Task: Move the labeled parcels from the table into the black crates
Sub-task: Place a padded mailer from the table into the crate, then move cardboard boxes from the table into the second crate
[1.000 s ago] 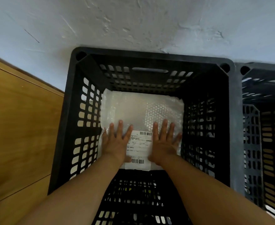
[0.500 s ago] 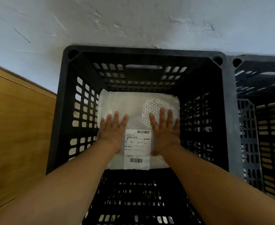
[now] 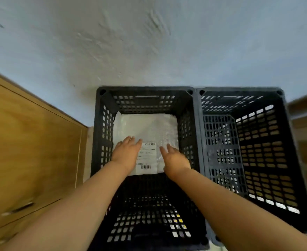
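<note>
Both hands, left (image 3: 127,153) and right (image 3: 175,159), reach flat-fingered over a bubble-wrapped parcel (image 3: 145,129) inside the left black crate (image 3: 98,134).

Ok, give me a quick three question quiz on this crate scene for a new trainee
1. True or false: the bubble-wrapped parcel lies inside the left crate.
2. Which of the hands is over the parcel's right side? A: left hand B: right hand
3. Fill in: the wooden cabinet stands to the ____ of the left crate.

Key
1. True
2. B
3. left
</note>
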`<state>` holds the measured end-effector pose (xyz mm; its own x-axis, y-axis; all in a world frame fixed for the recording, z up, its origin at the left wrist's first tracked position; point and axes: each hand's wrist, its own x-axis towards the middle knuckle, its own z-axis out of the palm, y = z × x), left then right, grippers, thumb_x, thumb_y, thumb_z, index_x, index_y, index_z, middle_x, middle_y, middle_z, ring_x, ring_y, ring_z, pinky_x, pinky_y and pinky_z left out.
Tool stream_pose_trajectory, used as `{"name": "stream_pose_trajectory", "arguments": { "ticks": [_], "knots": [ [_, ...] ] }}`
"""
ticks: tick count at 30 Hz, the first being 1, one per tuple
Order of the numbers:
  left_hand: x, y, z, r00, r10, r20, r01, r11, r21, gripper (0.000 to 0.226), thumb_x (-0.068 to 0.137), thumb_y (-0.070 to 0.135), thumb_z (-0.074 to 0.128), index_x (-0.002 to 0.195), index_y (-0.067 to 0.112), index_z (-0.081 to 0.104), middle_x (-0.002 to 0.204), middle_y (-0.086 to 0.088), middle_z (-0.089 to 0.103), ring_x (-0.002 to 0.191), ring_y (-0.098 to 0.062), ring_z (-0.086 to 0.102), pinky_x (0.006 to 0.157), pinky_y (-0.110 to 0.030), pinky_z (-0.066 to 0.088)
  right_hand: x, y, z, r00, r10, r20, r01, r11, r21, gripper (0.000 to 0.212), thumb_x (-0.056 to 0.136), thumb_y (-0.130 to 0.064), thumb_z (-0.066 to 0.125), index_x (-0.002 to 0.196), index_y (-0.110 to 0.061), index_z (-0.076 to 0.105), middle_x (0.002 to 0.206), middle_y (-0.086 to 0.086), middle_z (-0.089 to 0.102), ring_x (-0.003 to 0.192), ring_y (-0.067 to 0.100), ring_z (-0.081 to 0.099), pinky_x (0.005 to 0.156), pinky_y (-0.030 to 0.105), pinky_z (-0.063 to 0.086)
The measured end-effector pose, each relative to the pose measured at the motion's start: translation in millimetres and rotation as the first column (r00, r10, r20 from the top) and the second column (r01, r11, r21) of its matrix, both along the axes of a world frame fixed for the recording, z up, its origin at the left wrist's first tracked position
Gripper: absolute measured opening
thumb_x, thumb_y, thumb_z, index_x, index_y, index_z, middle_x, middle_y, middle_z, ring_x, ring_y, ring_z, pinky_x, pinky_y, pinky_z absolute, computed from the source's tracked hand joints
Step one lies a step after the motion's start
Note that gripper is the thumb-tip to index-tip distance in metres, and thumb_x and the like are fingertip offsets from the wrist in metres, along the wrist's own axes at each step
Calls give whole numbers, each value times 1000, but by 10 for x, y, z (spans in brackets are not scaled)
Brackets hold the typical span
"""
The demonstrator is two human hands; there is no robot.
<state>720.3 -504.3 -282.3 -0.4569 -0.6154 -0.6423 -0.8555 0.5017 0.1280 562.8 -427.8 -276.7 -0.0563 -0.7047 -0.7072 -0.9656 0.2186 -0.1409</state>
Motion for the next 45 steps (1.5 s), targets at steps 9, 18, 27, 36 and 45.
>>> {"name": "stream_pose_trajectory", "arguments": {
  "ticks": [9,18,27,36,45],
  "knots": [
    [-211,363,1511,993,-7,-115,12,999,44,33,87,15,49,119,24,54,114,0,60,100,-19,57,71,-26,43,-241,645,1577,975,-191,116,214,945,-247,60,92,-22,53,147,-17,29,149,6,31,132,27,34,107,38,35],
    [-880,947,2818,972,-171,-162,160,984,-78,51,94,35,51,143,29,38,138,-1,49,121,-20,50,89,-30,46,-1085,1570,2694,915,-374,154,404,845,-350,57,95,-24,53,147,-21,30,154,2,21,141,22,24,112,35,31],
    [-2319,2260,3601,910,-238,-339,203,970,-134,56,93,37,54,144,27,35,141,2,48,124,-18,50,97,-32,44,-2341,3085,3383,838,-500,220,541,702,-464,57,92,-25,56,144,-21,37,152,0,28,139,18,28,112,32,28],
    [-3878,3747,3981,826,-329,-457,274,944,-184,54,95,32,50,146,25,33,144,1,45,123,-19,51,98,-35,46,-3807,4802,3899,757,-630,174,611,589,-529,51,90,-16,55,140,-16,44,144,2,40,131,18,39,107,29,34],
    [-4858,4165,4105,799,-367,-476,273,927,-255,50,95,30,50,143,26,38,140,2,49,123,-18,50,94,-30,44,-4755,5494,4149,702,-686,192,636,482,-603,48,93,-19,53,140,-19,42,144,-2,39,132,16,36,104,29,37]
  ]
}}
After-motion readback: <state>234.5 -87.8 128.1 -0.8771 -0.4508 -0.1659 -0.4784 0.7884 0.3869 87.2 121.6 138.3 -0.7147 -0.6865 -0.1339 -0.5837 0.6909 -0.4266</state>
